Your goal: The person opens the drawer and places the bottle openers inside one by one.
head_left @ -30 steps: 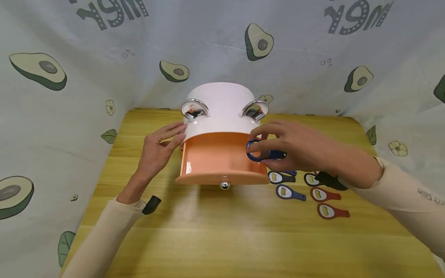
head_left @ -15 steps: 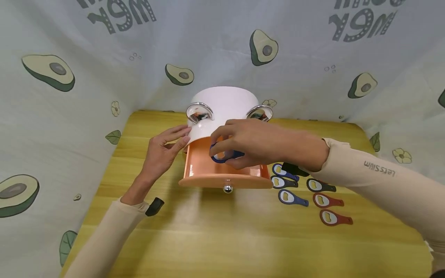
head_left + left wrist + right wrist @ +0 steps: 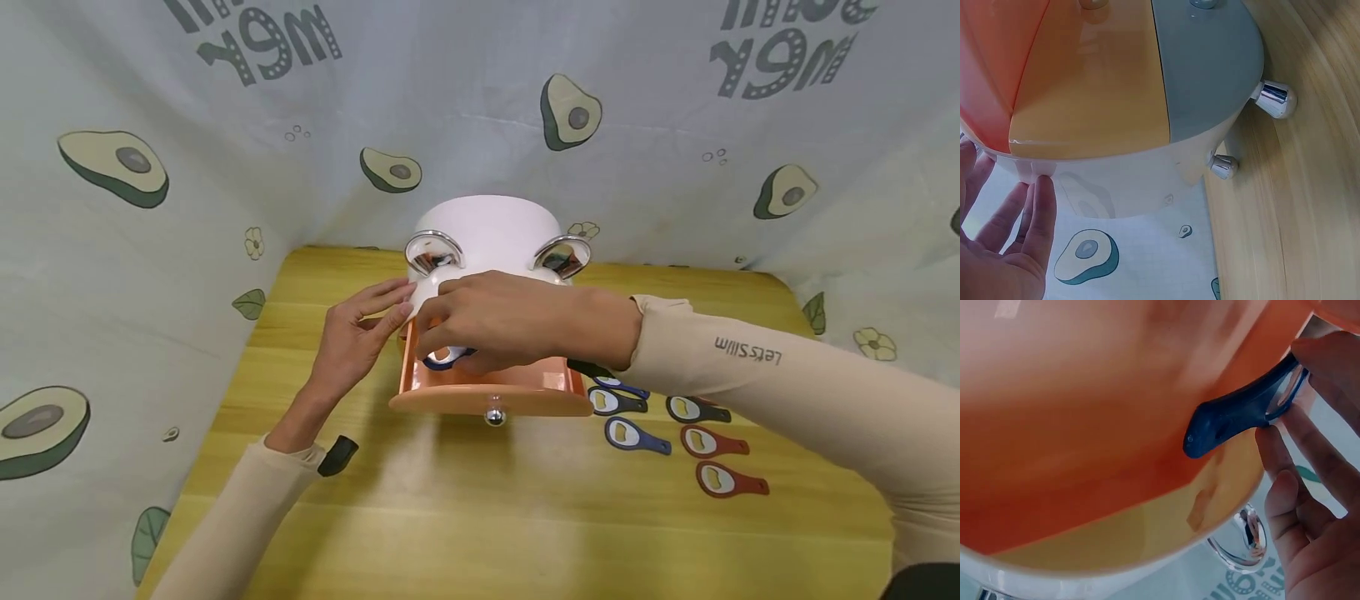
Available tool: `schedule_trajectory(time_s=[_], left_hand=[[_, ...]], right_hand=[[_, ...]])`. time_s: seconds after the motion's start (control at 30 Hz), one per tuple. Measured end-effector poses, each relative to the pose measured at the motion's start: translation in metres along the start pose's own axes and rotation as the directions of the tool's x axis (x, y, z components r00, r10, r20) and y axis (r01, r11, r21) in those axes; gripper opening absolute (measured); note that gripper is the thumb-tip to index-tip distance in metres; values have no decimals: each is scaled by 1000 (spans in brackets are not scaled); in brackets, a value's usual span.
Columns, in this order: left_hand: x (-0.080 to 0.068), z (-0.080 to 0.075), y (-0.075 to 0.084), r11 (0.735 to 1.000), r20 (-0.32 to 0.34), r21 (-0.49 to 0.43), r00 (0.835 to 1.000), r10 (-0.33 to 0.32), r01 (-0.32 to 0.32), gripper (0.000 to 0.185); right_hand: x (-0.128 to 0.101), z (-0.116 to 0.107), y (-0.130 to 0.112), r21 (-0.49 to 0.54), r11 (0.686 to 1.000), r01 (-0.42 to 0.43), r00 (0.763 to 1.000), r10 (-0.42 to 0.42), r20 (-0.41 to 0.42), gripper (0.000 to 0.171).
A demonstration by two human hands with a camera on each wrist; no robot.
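Observation:
A white round cabinet (image 3: pixel 486 229) with two chrome handles stands at the back of the wooden table, its orange drawer (image 3: pixel 491 398) pulled out. My right hand (image 3: pixel 480 321) reaches over the drawer's left part and pinches a blue bottle opener (image 3: pixel 444 358) inside it. In the right wrist view the blue bottle opener (image 3: pixel 1238 412) hangs from my fingers (image 3: pixel 1285 481) above the orange drawer floor (image 3: pixel 1085 425). My left hand (image 3: pixel 358 333) rests with straight fingers against the cabinet's left side; the left wrist view shows those fingers (image 3: pixel 1038 212) touching the cabinet wall (image 3: pixel 1122 178).
Several blue and red bottle openers (image 3: pixel 678 437) lie on the table (image 3: pixel 480 517) right of the drawer. Avocado-print cloth (image 3: pixel 150 167) walls the table on three sides. A chrome knob (image 3: pixel 494 416) sticks out of the drawer front.
My right hand has carried the blue opener leftward from the drawer's right edge to its left part and lower into it. The left hand has stayed on the cabinet.

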State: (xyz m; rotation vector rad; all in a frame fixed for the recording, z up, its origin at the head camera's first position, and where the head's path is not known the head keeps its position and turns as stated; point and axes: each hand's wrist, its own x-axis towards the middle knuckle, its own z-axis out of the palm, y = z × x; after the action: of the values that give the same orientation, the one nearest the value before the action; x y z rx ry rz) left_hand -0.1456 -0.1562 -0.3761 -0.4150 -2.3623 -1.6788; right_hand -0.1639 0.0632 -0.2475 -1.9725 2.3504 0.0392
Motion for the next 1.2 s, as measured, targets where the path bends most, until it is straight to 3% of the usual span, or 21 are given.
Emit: schedule_trajectory(time_s=[0.33, 0.67, 1.0, 1.2], left_hand=[[0, 3, 2, 1000, 4, 2, 1000, 2, -2, 33], [2, 4, 2, 1000, 4, 14, 1000, 10, -10, 32], [0, 5, 0, 999, -1, 48, 1000, -9, 9, 33], [-1, 4, 0, 998, -6, 56, 1000, -21, 21, 34]], right_hand=[[-12, -1, -3, -67, 997, -28, 995, 21, -102, 28], [-49, 2, 0, -65, 998, -5, 975, -10, -223, 26], [-91, 10, 8, -13, 1000, -10, 946, 5, -323, 36], [-122, 14, 11, 38, 995, -88, 926, 95, -364, 41]])
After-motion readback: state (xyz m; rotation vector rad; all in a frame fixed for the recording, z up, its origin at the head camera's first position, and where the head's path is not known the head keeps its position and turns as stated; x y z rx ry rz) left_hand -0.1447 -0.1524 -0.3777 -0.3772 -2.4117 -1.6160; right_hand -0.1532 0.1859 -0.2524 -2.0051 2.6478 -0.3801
